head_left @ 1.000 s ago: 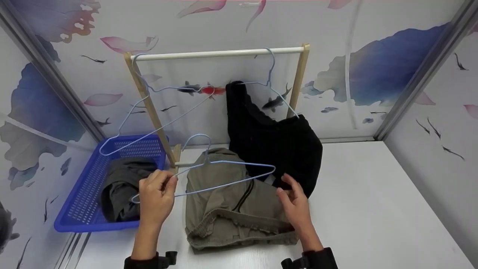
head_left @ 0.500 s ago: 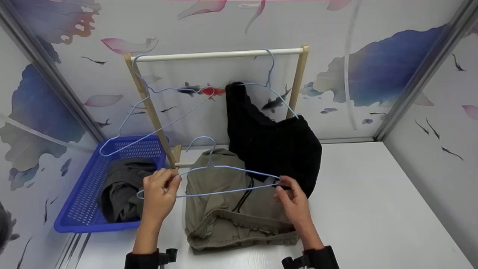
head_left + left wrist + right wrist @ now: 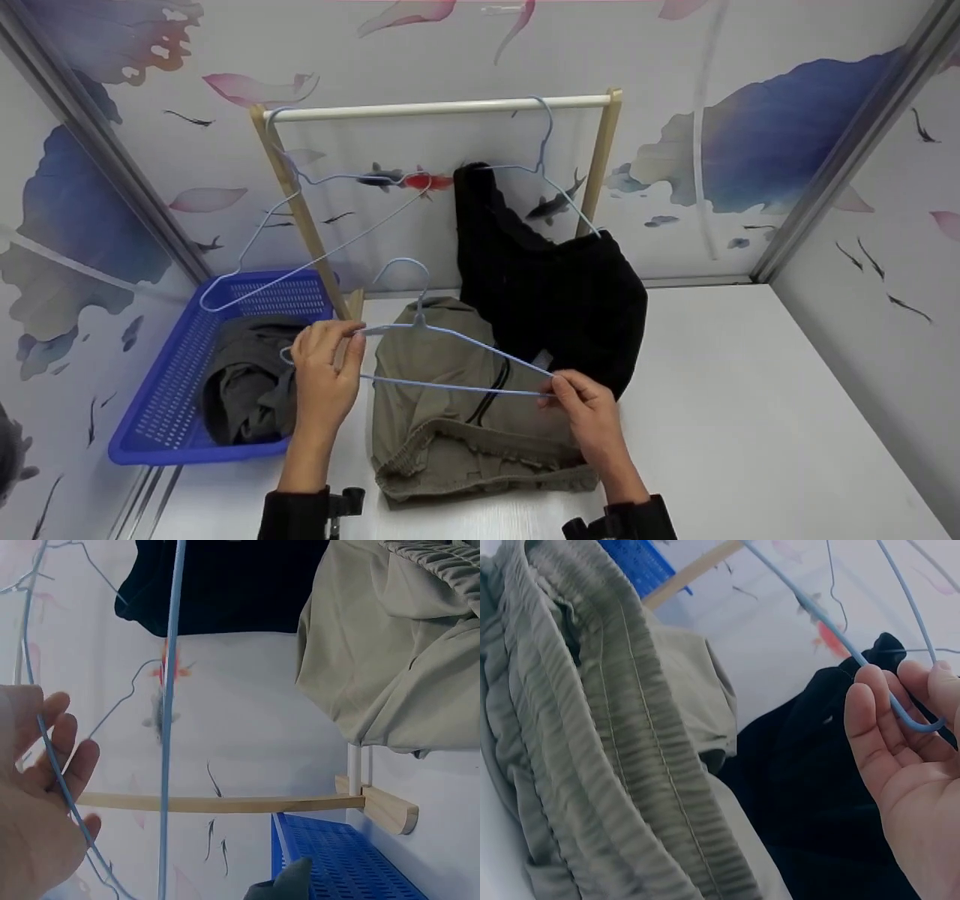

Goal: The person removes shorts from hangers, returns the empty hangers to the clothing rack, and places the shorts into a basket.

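Note:
A light blue wire hanger is held up between both hands, its hook pointing upward. My left hand holds the left shoulder of the wire between thumb and fingers. At the opposite corner my right hand pinches the bend, thumb on top; the right wrist view shows fingers behind the wire. Beneath the hanger, khaki pants lie on the white table, their gathered elastic waistband toward me. A black cord crosses their front.
Behind stands a rack with a white rail and wooden posts. An empty blue hanger hangs at its left, a black garment on another hanger at its right. A blue basket at left contains a dark grey garment.
My right hand has gone from beside the hanger's right corner to pinching it. The hanger's right end has come down and toward me, while my left hand has shifted slightly right and up.

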`<state>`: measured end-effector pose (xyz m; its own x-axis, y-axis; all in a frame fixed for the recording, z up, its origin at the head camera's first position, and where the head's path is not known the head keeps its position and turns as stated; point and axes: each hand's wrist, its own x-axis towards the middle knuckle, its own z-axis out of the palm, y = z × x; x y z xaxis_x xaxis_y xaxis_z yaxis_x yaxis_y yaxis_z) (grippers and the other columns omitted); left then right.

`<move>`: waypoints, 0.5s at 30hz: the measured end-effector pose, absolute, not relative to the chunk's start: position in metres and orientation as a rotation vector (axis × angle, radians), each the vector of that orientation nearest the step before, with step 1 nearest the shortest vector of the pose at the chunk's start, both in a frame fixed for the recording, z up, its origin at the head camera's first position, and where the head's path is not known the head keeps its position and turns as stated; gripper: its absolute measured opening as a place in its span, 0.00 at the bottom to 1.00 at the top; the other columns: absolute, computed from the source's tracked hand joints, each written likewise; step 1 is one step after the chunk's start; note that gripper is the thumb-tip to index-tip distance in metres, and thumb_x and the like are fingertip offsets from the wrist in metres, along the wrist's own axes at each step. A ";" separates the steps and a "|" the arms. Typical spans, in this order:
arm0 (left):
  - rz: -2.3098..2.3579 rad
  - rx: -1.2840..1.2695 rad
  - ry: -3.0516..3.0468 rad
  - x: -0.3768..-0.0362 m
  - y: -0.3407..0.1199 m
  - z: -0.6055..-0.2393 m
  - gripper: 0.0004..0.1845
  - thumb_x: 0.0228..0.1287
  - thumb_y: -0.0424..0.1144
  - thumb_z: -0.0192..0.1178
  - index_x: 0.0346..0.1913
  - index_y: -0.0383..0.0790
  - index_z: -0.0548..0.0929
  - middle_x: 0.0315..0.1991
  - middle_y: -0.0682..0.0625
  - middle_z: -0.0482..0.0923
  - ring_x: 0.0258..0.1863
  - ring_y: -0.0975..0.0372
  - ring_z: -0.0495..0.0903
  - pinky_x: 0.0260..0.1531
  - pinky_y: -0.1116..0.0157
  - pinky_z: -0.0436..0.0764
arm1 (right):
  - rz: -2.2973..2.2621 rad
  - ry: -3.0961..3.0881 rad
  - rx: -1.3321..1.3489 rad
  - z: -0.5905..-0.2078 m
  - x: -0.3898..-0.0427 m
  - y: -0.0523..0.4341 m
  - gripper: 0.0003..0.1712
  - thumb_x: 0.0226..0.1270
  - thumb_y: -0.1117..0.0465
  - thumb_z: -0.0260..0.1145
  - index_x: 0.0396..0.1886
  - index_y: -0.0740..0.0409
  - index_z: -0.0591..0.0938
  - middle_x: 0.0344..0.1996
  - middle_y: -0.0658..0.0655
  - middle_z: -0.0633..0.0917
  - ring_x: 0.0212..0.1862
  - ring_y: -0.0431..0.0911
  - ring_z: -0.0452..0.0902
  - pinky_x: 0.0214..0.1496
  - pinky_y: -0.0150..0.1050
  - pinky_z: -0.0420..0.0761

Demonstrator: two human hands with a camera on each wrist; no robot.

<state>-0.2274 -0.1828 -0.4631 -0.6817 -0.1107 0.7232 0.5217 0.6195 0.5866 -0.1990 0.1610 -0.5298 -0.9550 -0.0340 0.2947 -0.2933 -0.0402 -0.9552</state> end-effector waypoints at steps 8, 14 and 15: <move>-1.070 -0.231 -1.988 -0.222 -0.159 -0.462 0.13 0.67 0.28 0.64 0.53 0.31 0.82 0.53 0.36 0.75 0.56 0.45 0.72 0.59 0.46 0.67 | 2.137 -1.922 0.448 -0.530 -0.195 0.146 0.14 0.81 0.67 0.57 0.42 0.76 0.84 0.37 0.66 0.85 0.38 0.47 0.87 0.44 0.41 0.88; -1.082 -0.397 -2.034 -0.213 -0.127 -0.468 0.04 0.68 0.26 0.63 0.43 0.32 0.83 0.40 0.43 0.79 0.40 0.55 0.78 0.43 0.61 0.77 | 2.147 -1.861 0.488 -0.531 -0.190 0.136 0.13 0.79 0.71 0.56 0.43 0.78 0.84 0.39 0.64 0.84 0.39 0.49 0.87 0.45 0.41 0.88; -1.096 -0.423 -2.052 -0.211 -0.121 -0.469 0.04 0.69 0.26 0.63 0.43 0.32 0.83 0.39 0.44 0.79 0.39 0.57 0.79 0.42 0.62 0.78 | 2.151 -1.857 0.490 -0.531 -0.189 0.135 0.13 0.79 0.71 0.57 0.43 0.78 0.85 0.40 0.64 0.84 0.40 0.49 0.87 0.45 0.41 0.88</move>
